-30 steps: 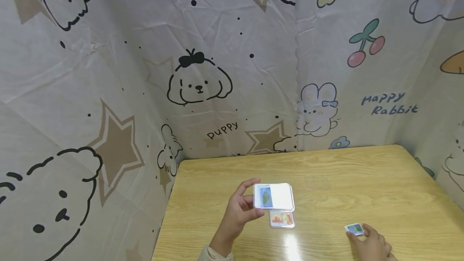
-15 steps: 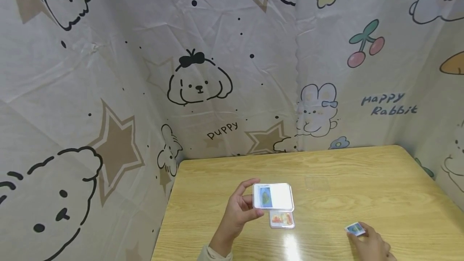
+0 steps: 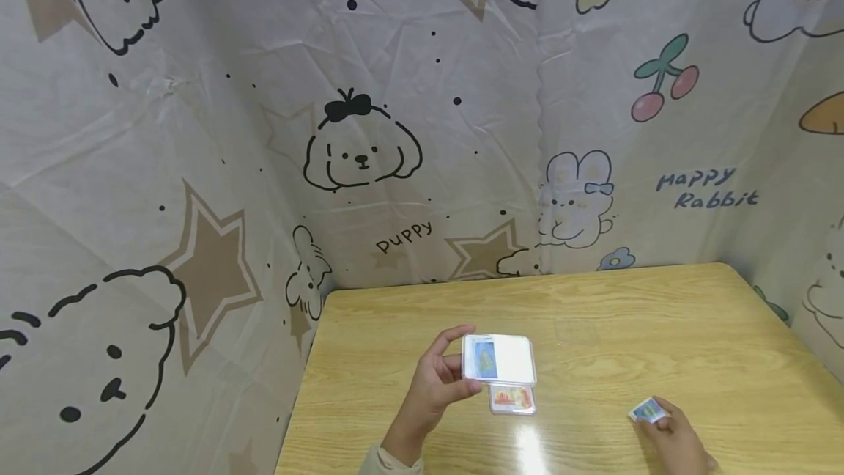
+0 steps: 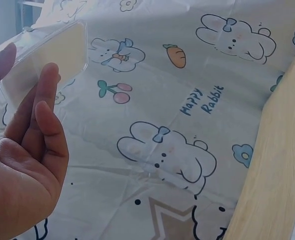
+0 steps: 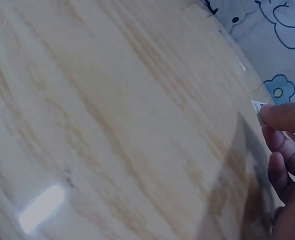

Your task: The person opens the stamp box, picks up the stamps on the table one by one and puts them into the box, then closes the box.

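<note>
My left hand (image 3: 425, 391) holds a flat clear plastic case (image 3: 516, 359) by its left side, raised above the table. Inside the case are a white area and a blue picture. In the left wrist view the case (image 4: 62, 60) is seen from its pale back, between thumb and fingers. At the right, my right hand (image 3: 682, 442) pinches a small card (image 3: 648, 410) with a blue and green picture. Only a corner of that card (image 5: 256, 106) shows in the right wrist view. Partly covered by the raised case, a smaller clear case (image 3: 513, 400) with a red and orange picture lies on the table.
A thin transparent rectangle (image 3: 576, 332) lies flat on the wooden table (image 3: 692, 336), faint against the grain. Cloth printed with cartoon animals (image 3: 395, 152) hangs behind the table and at its sides. Light glares off the tabletop near the front.
The right hand has turned slightly, tilting the small card and lifting its upper edge a little. The left hand and its case stay almost still.
</note>
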